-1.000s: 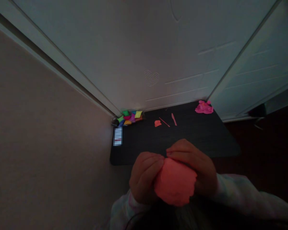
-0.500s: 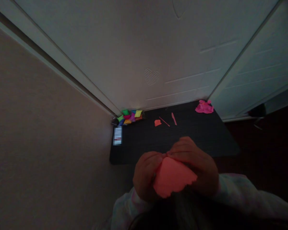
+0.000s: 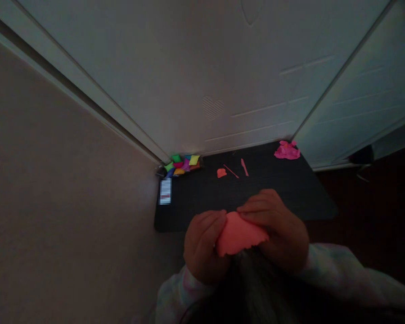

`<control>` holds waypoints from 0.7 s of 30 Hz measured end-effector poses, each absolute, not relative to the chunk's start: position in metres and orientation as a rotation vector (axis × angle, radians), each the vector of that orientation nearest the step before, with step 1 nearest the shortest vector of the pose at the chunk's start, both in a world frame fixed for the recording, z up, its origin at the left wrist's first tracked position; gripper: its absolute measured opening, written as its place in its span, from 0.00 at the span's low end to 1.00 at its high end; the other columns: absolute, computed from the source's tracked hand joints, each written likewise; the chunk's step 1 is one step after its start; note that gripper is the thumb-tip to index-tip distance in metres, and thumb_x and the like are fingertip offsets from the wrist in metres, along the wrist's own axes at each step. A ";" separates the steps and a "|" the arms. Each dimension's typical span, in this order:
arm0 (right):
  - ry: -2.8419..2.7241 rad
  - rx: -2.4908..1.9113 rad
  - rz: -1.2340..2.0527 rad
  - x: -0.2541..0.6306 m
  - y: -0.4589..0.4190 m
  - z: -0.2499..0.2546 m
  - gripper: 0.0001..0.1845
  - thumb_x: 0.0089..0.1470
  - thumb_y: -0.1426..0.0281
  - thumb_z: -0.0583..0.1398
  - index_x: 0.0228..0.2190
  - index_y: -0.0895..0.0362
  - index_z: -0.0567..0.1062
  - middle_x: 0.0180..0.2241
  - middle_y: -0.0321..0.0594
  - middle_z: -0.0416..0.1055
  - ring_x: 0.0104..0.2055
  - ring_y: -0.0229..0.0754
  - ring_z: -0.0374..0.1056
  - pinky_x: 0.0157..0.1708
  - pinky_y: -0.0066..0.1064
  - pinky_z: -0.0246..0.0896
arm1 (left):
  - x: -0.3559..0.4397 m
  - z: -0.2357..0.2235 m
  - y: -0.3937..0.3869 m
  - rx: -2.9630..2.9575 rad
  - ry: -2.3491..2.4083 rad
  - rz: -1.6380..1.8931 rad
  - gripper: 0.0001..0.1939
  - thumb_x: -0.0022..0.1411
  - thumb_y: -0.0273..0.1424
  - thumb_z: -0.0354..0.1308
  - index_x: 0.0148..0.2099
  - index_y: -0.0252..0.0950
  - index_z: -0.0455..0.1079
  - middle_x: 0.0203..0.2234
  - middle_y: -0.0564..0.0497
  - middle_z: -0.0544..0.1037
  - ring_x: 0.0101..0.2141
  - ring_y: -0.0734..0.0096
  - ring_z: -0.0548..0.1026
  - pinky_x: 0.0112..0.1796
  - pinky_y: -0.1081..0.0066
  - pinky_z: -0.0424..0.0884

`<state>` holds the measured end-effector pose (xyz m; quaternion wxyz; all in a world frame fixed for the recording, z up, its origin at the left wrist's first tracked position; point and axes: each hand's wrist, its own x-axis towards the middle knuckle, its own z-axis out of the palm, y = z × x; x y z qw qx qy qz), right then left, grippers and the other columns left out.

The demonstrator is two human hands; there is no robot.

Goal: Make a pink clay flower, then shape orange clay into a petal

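A flattened sheet of coral-pink modelling clay (image 3: 240,235) with a ragged lower edge is held up in front of me, nearer than the table. My left hand (image 3: 204,245) grips its left side, fingers curled over the top. On the other side, my right hand (image 3: 278,229) is closed on the right part of the sheet. Both thumbs are hidden behind or under the clay. Beyond the hands, a small orange piece of clay (image 3: 222,173) lies on the dark table (image 3: 195,202), beside a thin pink stick tool (image 3: 231,171) and a pink plastic knife (image 3: 245,167).
Colourful clay packets (image 3: 182,165) in clear wrap sit at the table's back left corner, above a blurred white rectangle (image 3: 165,191). A bright pink clay shape (image 3: 287,150) stands at the back right. A white panelled door or wall (image 3: 189,81) rises behind the table.
The clay sheet has tipped, so less of its face shows and its lower edge sits higher. My right hand has risen slightly; both hands keep hold.
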<state>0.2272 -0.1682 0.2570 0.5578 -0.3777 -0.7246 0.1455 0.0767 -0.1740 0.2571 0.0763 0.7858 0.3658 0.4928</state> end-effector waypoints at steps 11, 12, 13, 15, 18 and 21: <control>-1.738 -0.942 0.417 0.228 -0.166 0.254 0.11 0.45 0.72 0.55 0.35 0.56 0.66 0.31 0.42 0.71 0.34 0.42 0.65 0.34 0.38 0.55 | 0.076 0.253 -0.176 2.275 1.058 1.483 0.21 0.45 0.20 0.53 0.45 0.32 0.62 0.36 0.46 0.71 0.37 0.66 0.68 0.35 0.64 0.67; -1.741 -0.940 0.425 0.228 -0.166 0.254 0.10 0.46 0.72 0.54 0.34 0.56 0.66 0.30 0.42 0.71 0.33 0.41 0.66 0.35 0.38 0.55 | 0.076 0.252 -0.176 2.264 1.050 1.473 0.21 0.45 0.20 0.53 0.45 0.32 0.62 0.36 0.46 0.72 0.37 0.65 0.68 0.35 0.64 0.67; -1.736 -0.936 0.423 0.228 -0.167 0.255 0.08 0.46 0.72 0.54 0.33 0.56 0.66 0.30 0.41 0.71 0.33 0.41 0.66 0.35 0.38 0.54 | 0.076 0.252 -0.176 2.249 1.049 1.465 0.20 0.46 0.20 0.53 0.45 0.33 0.62 0.36 0.47 0.72 0.37 0.65 0.68 0.35 0.64 0.67; -1.720 -0.930 0.401 0.228 -0.167 0.255 0.06 0.46 0.73 0.54 0.30 0.55 0.67 0.29 0.40 0.72 0.32 0.41 0.67 0.36 0.39 0.53 | 0.077 0.250 -0.176 2.211 1.070 1.476 0.20 0.46 0.20 0.53 0.44 0.34 0.63 0.36 0.48 0.72 0.37 0.66 0.68 0.34 0.64 0.67; -1.722 -0.928 0.374 0.227 -0.168 0.254 0.06 0.45 0.73 0.55 0.30 0.55 0.67 0.29 0.39 0.72 0.32 0.41 0.67 0.36 0.39 0.53 | 0.077 0.248 -0.177 2.168 1.126 1.502 0.19 0.46 0.19 0.54 0.43 0.35 0.64 0.36 0.49 0.73 0.37 0.66 0.68 0.34 0.66 0.67; -1.724 -0.943 0.375 0.226 -0.167 0.251 0.08 0.43 0.72 0.56 0.30 0.55 0.67 0.29 0.39 0.72 0.32 0.41 0.67 0.35 0.39 0.53 | 0.077 0.247 -0.176 2.153 1.163 1.504 0.18 0.46 0.22 0.54 0.43 0.33 0.64 0.35 0.48 0.72 0.37 0.64 0.68 0.34 0.64 0.67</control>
